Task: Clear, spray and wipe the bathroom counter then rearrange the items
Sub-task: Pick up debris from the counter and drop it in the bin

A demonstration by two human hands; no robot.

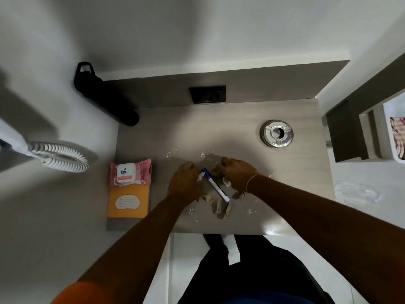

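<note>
A white pen with a blue cap [215, 185] lies slanted on the grey counter [285, 194] between my hands. My left hand [184, 183] curls over small white scraps at the pen's cap end. My right hand [236, 174] is closed on crumpled beige and white paper bits just right of the pen. More torn beige paper scraps [219, 208] lie in front of the pen, and white crumbs are scattered around them.
A pink wipes pack [130, 174] rests on an orange packet [128, 202] at the counter's left. A black bottle [105, 95] stands at the back left corner, a steel ashtray [276, 133] at the back right, a black wall socket [207, 94] behind. A white coiled cord [61, 156] hangs on the left.
</note>
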